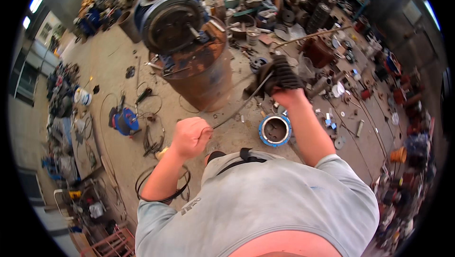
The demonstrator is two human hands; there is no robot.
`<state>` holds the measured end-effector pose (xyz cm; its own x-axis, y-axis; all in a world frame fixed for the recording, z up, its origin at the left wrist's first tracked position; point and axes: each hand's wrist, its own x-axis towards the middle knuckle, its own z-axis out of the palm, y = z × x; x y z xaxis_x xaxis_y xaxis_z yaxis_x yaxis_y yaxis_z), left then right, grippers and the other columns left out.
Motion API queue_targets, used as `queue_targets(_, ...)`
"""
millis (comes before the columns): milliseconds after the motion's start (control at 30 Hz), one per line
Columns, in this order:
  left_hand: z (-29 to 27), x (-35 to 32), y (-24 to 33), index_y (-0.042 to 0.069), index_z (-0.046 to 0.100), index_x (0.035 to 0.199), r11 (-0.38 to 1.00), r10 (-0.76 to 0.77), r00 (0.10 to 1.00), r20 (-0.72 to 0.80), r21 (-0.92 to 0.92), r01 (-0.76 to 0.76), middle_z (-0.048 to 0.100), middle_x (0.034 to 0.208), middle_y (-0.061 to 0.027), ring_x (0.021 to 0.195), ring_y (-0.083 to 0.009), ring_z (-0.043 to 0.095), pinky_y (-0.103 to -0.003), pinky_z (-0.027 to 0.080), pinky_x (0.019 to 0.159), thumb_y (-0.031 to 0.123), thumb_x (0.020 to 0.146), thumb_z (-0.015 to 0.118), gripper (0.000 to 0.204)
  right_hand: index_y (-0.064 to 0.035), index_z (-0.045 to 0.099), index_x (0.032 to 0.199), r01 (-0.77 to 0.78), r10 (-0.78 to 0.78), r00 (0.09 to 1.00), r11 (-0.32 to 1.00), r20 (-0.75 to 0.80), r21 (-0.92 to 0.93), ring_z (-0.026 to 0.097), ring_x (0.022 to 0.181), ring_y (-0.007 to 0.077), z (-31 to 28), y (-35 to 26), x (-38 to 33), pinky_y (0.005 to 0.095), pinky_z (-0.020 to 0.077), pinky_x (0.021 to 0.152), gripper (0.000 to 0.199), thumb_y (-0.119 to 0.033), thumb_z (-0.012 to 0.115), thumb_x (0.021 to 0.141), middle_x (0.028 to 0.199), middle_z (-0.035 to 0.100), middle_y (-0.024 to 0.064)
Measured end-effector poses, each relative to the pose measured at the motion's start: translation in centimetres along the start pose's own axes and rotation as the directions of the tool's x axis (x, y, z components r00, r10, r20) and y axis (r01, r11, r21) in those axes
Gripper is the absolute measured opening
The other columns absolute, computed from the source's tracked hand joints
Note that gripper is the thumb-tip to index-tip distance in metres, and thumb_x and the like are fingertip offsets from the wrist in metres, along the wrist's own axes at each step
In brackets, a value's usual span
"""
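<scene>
My left hand [192, 137] is closed in a fist in front of my body, around one end of a thin dark cable or rod [237, 110]. This slants up and to the right to a dark ribbed object [285, 74], perhaps a finned housing; its kind is unclear. Against that object's near side is my right hand [286, 96], its fingers mostly hidden by it. Between and below the hands, a round blue-rimmed metal housing [275, 130] stands on the floor with its opening upward. A loop of black cable [139, 181] shows around my left elbow.
A rusty drum [204, 79] stands ahead, carrying a large blue-edged round machine part [173, 23]. Left on the floor lie a blue reel [125, 121] and tangled cables [154, 139]. A white bucket [82, 96] stands farther left. Piled metal parts [320, 50] fill the far right.
</scene>
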<state>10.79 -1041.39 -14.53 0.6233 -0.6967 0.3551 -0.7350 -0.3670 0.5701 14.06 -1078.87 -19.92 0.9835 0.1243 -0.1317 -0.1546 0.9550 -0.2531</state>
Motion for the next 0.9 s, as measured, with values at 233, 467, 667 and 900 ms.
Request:
queue_targets(233, 1.2, 5.8, 4.1, 0.002, 0.067, 0.108, 0.85, -0.31, 0.901, 0.303, -0.336, 0.405, 0.069, 0.085, -0.0113, 0.074, -0.0232, 0.065, -0.037, 0.052, 0.074, 0.024, 0.104, 0.052, 0.027, -0.0091, 0.062, 0.118, 0.326, -0.287, 0.941, 0.63, 0.179, -0.705, 0.062, 0.093, 0.0152, -2.1, 3.6, 2.7, 0.0306, 0.0547, 0.076, 0.03, -0.019, 0.061, 0.09, 0.107, 0.066, 0.0025)
queue_targets(467, 4.8, 7.8, 2.6, 0.004, 0.057, 0.085, 0.662, -0.398, 0.915, 0.065, -0.67, 0.336, 0.052, 0.07, -0.0032, 0.068, -0.0141, 0.055, -0.035, 0.047, 0.063, 0.029, 0.11, 0.052, 0.035, -0.0131, 0.063, 0.106, 0.205, -0.264, 0.962, 0.864, -0.068, -0.46, 0.064, 0.078, 0.0132, -2.6, 6.4, 2.3, 0.0284, 0.0494, 0.058, 0.009, -0.021, 0.061, 0.102, 0.097, 0.065, 0.0008)
queue_targets(667, 1.6, 0.4, -1.3, 0.006, 0.061, 0.082, 0.999, 0.041, 0.996, -0.075, -0.019, -0.043, 0.06, 0.072, -0.013, 0.065, -0.0352, 0.059, -0.039, 0.045, 0.057, 0.014, 0.098, 0.059, 0.019, -0.0183, 0.066, 0.097, 0.098, -0.101, 0.973, 0.995, -0.206, -0.024, 0.05, 0.059, 0.0065, 0.3, -4.0, 0.4, 0.0217, 0.0386, 0.053, 0.015, -0.01, 0.054, 0.1, 0.077, 0.059, -0.0063)
queue_targets(900, 1.0, 4.4, 2.6, 0.003, 0.064, 0.11, 0.919, -0.264, 0.928, 0.262, -0.225, 0.324, 0.069, 0.083, -0.0106, 0.074, -0.0264, 0.063, -0.038, 0.051, 0.072, 0.022, 0.094, 0.063, 0.024, -0.014, 0.063, 0.113, 0.051, -0.093, 0.967, 0.983, -0.235, -0.177, 0.064, 0.086, 0.0118, 3.6, 0.8, -0.6, 0.0263, 0.0536, 0.071, 0.014, -0.013, 0.057, 0.1, 0.102, 0.066, -0.0033)
